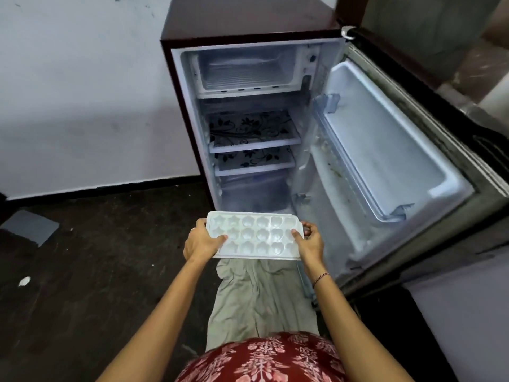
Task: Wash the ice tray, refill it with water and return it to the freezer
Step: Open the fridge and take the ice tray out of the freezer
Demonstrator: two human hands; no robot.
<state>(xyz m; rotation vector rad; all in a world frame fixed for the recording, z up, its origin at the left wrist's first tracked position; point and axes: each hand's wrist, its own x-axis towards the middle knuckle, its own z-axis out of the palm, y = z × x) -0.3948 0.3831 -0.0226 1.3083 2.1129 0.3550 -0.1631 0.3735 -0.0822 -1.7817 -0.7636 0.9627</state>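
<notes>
**While both hands carry the tray, keep it flat**

Since you look down past your red patterned top [261,359], start close in. Your two forearms reach forward over a crumpled grey cloth [259,296] lying on the dark floor [96,244]. Beyond it, the white ice tray [256,235] is in the air, about level, in front of the open fridge [248,17] and low against its bottom section.

Your left hand [202,241] grips the tray's left short end, thumb on top and fingers underneath. Your right hand [309,241] grips the right end the same way. I cannot tell whether the moulded cups hold water.

Thin plastic like this is probably light and a little bendy, and it would be slick if wet. Holding both short ends looks like the right grip: a hold on one end could let it twist and spill. Keep your thumbs on the rim, not in the cups.

Farther in are two patterned shelves [253,128]. Above them, the freezer box [248,70] sits at the top, well above the tray. The door [385,139] stands wide open to your right.
</notes>
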